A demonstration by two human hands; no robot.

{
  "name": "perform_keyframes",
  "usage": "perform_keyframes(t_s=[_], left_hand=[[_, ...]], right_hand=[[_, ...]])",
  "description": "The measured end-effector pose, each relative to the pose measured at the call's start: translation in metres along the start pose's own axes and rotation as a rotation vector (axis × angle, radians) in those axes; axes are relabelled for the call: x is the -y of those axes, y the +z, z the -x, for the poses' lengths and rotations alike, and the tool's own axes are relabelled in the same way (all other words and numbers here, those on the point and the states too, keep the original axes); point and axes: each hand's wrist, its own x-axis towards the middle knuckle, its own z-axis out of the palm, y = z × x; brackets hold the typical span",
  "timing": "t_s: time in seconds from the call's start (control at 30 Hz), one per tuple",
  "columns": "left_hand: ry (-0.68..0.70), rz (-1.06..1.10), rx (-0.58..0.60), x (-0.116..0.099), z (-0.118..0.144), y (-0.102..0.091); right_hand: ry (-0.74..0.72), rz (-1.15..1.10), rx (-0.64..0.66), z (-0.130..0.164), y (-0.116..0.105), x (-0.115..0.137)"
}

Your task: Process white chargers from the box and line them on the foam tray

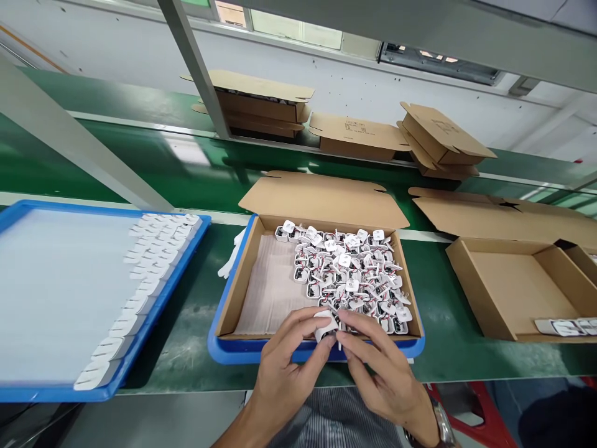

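The left hand [284, 364] and right hand [380, 370] together pinched one small white plastic part [325, 323] between closed fingertips, just above the near edge of the open brown cardboard box [242, 280] heaped with similar white parts [349, 270].

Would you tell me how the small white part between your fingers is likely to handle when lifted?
Probably light: fingertips alone hold the white part. Its smooth shell may be slippery. The thin wires seen on the piled parts look floppy and could snag neighbours.
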Motion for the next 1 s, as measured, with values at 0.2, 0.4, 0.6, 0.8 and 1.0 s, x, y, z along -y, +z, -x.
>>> perform_keyframes(t_s=[0.2, 0.4, 0.6, 0.8, 1.0], left_hand=[[-0.044, -0.006, 0.024, -0.001, 0.003, 0.001], [-0.083, 0.022, 0.029, 0.002, 0.005, 0.000], [-0.108, -0.003, 0.039, 0.002, 0.007, 0.001], [-0.080, -0.039, 0.011, 0.002, 0.005, 0.004], [-0.046, -0.063, -0.006, 0.003, 0.004, 0.007]], right_hand=[[-0.047, 0.033, -0.095, -0.004, -0.002, -0.002], [-0.149, 0.107, 0.011, -0.006, -0.004, -0.003], [-0.124, 0.092, -0.107, -0.009, 0.001, -0.005], [-0.049, 0.082, -0.162, -0.015, 0.001, -0.003], [0.157, -0.120, -0.248, -0.014, 0.005, 0.003]])
